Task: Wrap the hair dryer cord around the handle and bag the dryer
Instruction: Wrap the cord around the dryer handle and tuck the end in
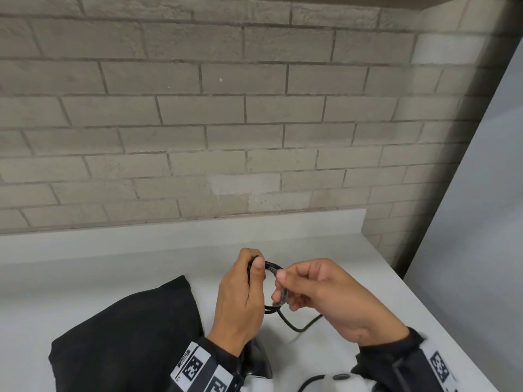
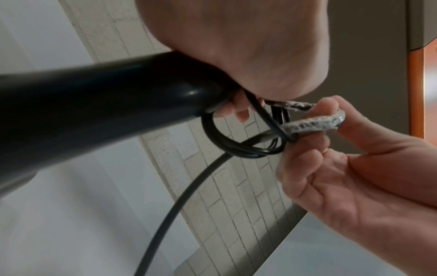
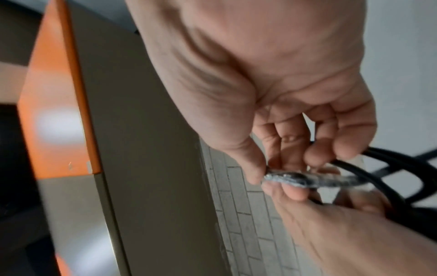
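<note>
Both sleeves with their black-and-white marker bands sit at the bottom edge of the head view, and from them the two hands meet over a white counter point(image 1: 325, 250). Left hand point(image 1: 240, 292) is curled tight round the end of the black hair dryer handle point(image 2: 118, 89), its thumb laid along the loops of black cord point(image 2: 238, 149) gathered there. From the left wrist view the handle runs back toward the camera and the cord hangs beneath it in a few round turns, with one loose length point(image 2: 179, 205) dropping away toward the counter. Right hand point(image 1: 325, 290) pinches a stretch of the cord that is wrapped in clear crinkled plastic point(image 2: 316, 123), thumb against forefinger, the other fingers loosely bent below it; the right wrist view shows the same pinch on the plastic-covered piece point(image 3: 290, 179). That wrapped stretch arches between the two hands, touching both. To the left of the hands a black cloth bag point(image 1: 127, 329) lies flat on the counter, near the left forearm. Behind the counter rises a pale grey brick wall point(image 1: 198, 108). In the wrist views an orange and grey panel point(image 3: 54, 112) stands off to the side, blurred.
</note>
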`<act>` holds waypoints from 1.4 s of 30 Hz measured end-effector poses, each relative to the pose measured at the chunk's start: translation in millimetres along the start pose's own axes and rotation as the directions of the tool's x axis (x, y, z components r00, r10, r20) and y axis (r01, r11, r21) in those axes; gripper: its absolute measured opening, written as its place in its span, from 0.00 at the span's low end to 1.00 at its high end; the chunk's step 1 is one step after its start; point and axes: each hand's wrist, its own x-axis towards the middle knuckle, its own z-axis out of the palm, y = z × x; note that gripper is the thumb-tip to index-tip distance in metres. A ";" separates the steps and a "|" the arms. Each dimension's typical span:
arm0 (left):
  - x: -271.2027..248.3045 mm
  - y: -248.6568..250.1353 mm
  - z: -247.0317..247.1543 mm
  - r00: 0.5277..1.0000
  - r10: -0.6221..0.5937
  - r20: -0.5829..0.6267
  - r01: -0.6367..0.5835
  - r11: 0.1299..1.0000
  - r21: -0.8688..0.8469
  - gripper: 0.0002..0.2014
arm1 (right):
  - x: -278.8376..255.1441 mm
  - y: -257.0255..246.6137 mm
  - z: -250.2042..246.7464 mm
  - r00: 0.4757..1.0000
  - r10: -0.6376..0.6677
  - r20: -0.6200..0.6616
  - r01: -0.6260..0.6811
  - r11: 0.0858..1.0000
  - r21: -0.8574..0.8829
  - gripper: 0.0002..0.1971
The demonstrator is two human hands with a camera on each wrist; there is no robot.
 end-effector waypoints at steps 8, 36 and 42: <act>1.6 -0.2 -2.8 0.999 -0.028 0.032 0.028 1.000 0.008 0.18 | -6.2 50.7 9.9 0.975 -0.214 -0.059 0.215 0.977 0.011 0.12; 1.7 1.1 8.2 0.997 0.019 0.069 -0.028 0.990 0.140 0.20 | -29.1 58.8 4.0 0.909 -0.379 -0.170 0.412 0.878 0.244 0.36; 1.0 2.5 4.5 0.998 -0.017 0.057 0.011 0.994 0.107 0.21 | -21.1 105.7 29.2 0.833 -0.491 -0.257 0.469 0.871 -0.143 0.25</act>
